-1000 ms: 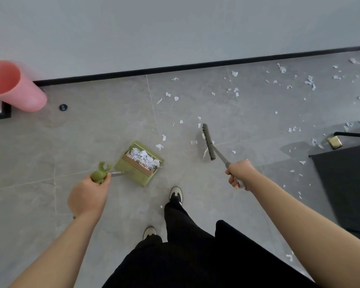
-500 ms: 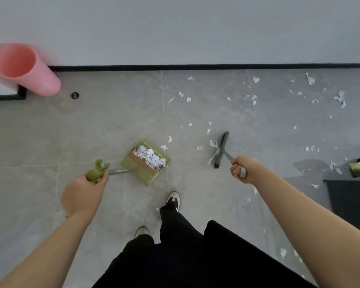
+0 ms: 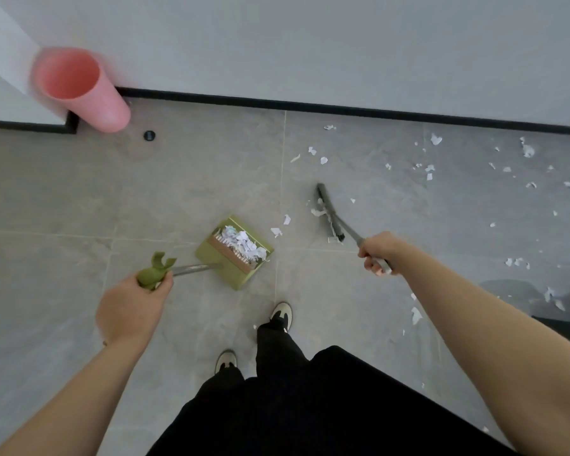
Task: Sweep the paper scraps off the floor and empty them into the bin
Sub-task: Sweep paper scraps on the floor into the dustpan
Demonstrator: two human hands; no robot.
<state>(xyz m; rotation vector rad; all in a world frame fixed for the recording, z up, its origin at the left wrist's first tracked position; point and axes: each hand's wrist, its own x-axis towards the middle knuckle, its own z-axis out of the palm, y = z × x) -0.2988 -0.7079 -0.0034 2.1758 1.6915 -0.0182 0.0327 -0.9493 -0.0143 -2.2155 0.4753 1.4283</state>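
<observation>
My left hand [image 3: 130, 307] grips the loaded green long-handled dustpan [image 3: 236, 250], my right hand [image 3: 380, 253] grips the grey broom [image 3: 329, 212]; I judge tipping into the pink cylindrical bin [image 3: 79, 90] comes next.

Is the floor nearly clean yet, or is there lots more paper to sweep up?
Partly done. The green dustpan already holds a heap of scraps. The left hand grips its handle, and the right hand grips the broom, pushing a few pieces along. Left: many paper scraps lie scattered to the right near the wall, and nothing has been tipped into the pink bin as far as the picture shows.
</observation>
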